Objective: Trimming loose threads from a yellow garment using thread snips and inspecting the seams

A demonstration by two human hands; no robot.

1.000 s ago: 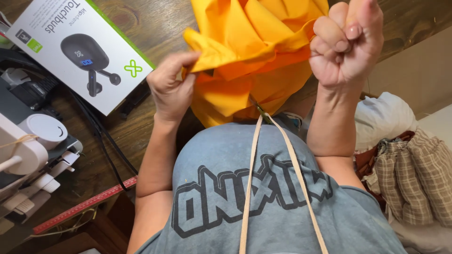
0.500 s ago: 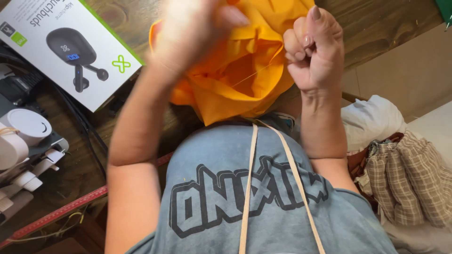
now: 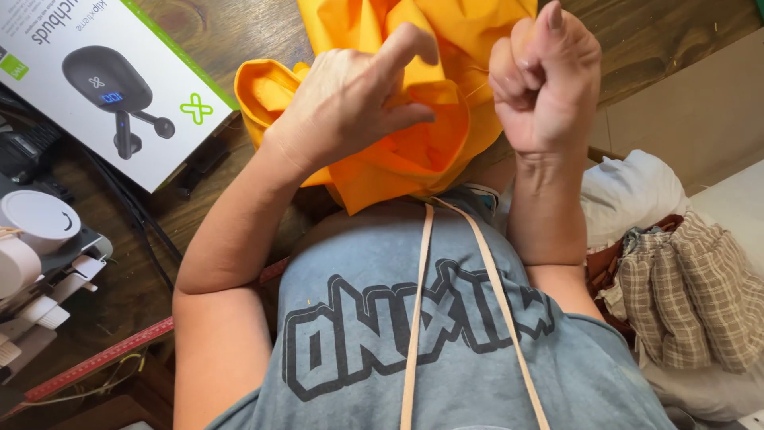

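Note:
A bunched orange cloth (image 3: 414, 163) lies on the dark wooden table (image 3: 231, 40), right against my body. My left hand (image 3: 342, 103) rests on top of it, forefinger raised, the other fingers and thumb pressed into the folds and gripping them. To the right of the cloth, my right hand (image 3: 545, 80) is held up in a tight fist. A thin pale thread (image 3: 475, 90) seems to run from the fist to the cloth. Whatever else the fist holds is hidden.
A white and green box with pictured earbuds (image 3: 103, 80) lies at the upper left over black cables (image 3: 135, 211). White machine parts (image 3: 36, 255) and a red ruler (image 3: 95, 362) sit at the left. Checked and white cloths (image 3: 684, 279) are piled at the right. A beige tape (image 3: 414, 318) hangs down my grey shirt.
My left hand swung up off the cloth's left edge and came down on top of the bundle. The right fist stayed raised, shifting slightly. The cloth is more bunched toward me.

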